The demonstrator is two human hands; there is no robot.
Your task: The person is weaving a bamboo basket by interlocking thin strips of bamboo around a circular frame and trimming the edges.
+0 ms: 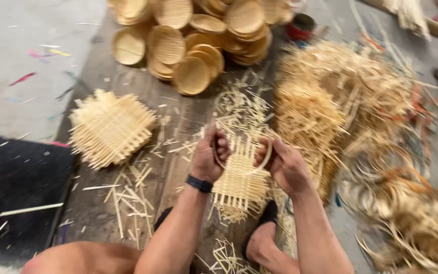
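While both hands, left hand (208, 158) and right hand (285, 166), clench a thin hoop (243, 170) over the woven mat (240, 185) near the sandalled feet, I'd keep that ring centred and pressed evenly.

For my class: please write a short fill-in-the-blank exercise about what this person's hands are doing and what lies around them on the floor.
1. Both hands, left hand and right hand, hold a woven ____ mat.
2. A dark band sits on the ____ wrist.
3. The pile of round baskets lies at the ____ of the picture.
4. A stack of flat woven squares lies to the ____ of the hands.

Missing words: bamboo; left; top; left
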